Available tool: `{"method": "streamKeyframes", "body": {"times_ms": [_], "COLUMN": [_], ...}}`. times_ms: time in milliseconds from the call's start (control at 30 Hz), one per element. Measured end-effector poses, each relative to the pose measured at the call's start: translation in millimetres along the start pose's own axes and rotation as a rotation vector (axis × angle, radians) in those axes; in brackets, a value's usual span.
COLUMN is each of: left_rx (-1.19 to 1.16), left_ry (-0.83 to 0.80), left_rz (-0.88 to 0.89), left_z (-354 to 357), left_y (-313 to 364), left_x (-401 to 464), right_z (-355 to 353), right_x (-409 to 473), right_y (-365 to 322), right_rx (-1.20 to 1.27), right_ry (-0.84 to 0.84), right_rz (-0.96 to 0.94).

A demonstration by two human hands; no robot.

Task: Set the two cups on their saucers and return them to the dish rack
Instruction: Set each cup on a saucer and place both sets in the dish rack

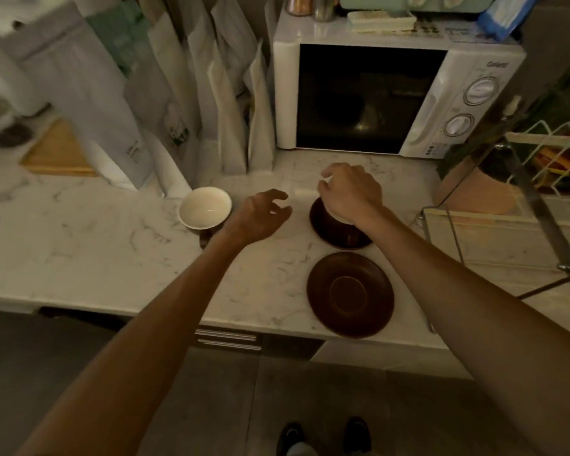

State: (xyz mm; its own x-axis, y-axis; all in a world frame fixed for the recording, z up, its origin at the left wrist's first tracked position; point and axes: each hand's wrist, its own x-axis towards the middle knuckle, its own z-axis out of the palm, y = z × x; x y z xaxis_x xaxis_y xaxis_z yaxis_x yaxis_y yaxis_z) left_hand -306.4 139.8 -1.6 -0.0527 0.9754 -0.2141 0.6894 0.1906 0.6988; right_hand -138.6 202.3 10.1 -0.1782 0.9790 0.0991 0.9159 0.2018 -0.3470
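On far saucer (pixel 329 230): brown cup (pixel 338 218) w/ cream inside, R fingers (pixel 326 182) round rim; L hand (pixel 260 215) loose, empty.

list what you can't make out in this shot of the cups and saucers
All head view:
- Right cup: mostly hidden under the right hand; whether it sits flat on the far saucer can't be told.
- Left cup: its handle is partly hidden by the left hand and wrist.
- Dish rack: cut off by the right edge, contents blurred.
- Microwave dial markings: too small to read.
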Motion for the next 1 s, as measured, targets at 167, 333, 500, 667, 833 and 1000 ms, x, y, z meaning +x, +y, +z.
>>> {"method": "streamKeyframes", "body": {"times_ms": [167, 333, 500, 667, 833, 1000], "left_rx": [0.46, 0.65, 0.79, 0.663, 0.41, 0.3], "left_ry": [0.042, 0.08, 0.212, 0.285, 0.262, 0.232], "left_rz": [-0.015, -0.092, -0.151, -0.171, -0.236, -0.241], "left_z": [-54.4, -96.3, -106.1, -98.5, -83.5, -71.1], "left_y": [-47.1, -105.1, -137.8, -151.2, -149.2, -142.4], "left_x": [-25.2, -40.7, -39.9, -25.4, -5.2, 3.3], "right_z": [21.2, 47.5, 74.4, 95.0, 109.8, 108.7], "right_x": [2.2, 2.1, 6.9, 14.5, 19.2, 19.1], "right_y": [-50.6, -86.2, -116.1, -131.2, -137.9, -141.6], "right_rx": [0.045, -0.076, -0.168, -0.105, 0.05, 0.176], "right_ry": [-0.178, -0.276, -0.264, -0.256, -0.319, -0.364], "right_rz": [-0.162, -0.323, -0.43, -0.354, -0.197, -0.077]}}
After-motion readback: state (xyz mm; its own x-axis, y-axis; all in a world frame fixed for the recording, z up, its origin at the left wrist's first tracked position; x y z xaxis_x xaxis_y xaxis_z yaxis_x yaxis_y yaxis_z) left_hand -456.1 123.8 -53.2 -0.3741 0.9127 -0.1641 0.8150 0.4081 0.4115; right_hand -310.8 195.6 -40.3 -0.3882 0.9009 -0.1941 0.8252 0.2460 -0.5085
